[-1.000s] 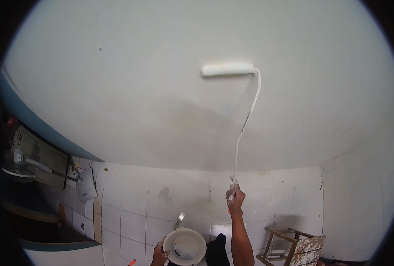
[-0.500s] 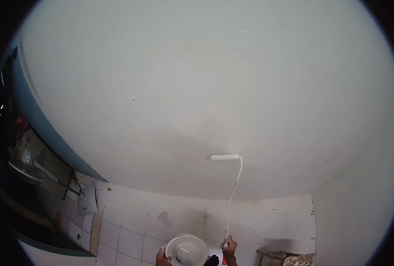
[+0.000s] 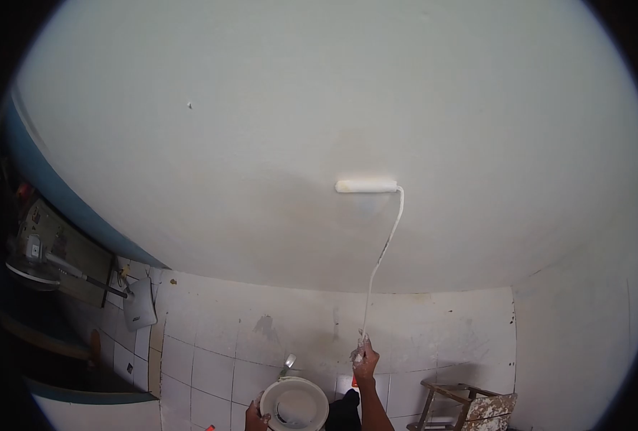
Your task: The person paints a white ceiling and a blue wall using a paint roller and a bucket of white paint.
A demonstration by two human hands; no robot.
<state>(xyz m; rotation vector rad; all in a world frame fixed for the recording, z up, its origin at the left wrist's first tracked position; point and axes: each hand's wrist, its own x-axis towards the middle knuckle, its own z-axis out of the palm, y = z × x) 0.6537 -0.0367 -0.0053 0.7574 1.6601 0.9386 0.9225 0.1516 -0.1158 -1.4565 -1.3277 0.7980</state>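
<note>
My right hand (image 3: 366,363), smeared with white, is closed round the handle of a paint roller (image 3: 368,186). The roller's long bent rod reaches up from my fist, and its white sleeve lies level against the pale wall (image 3: 261,129). A bit of red handle shows below the fist. At the bottom, my left hand (image 3: 255,416) grips the left side of a round white bucket (image 3: 319,391). Some whitish paint shows in the bottom of the bucket. How the fingers wrap under it is partly hidden.
A paint-spattered wooden stool (image 3: 469,406) stands at lower right on the tiled floor (image 3: 211,388). At left are a standing fan (image 3: 35,262) and its base (image 3: 141,305). A small pale object (image 3: 289,361) lies beyond the bucket. A dark foot (image 3: 344,413) shows beside it.
The roller has gone up the wall, with my right hand and forearm reaching further forward. My view has shifted, showing more of the stool. The bucket stays in my left hand.
</note>
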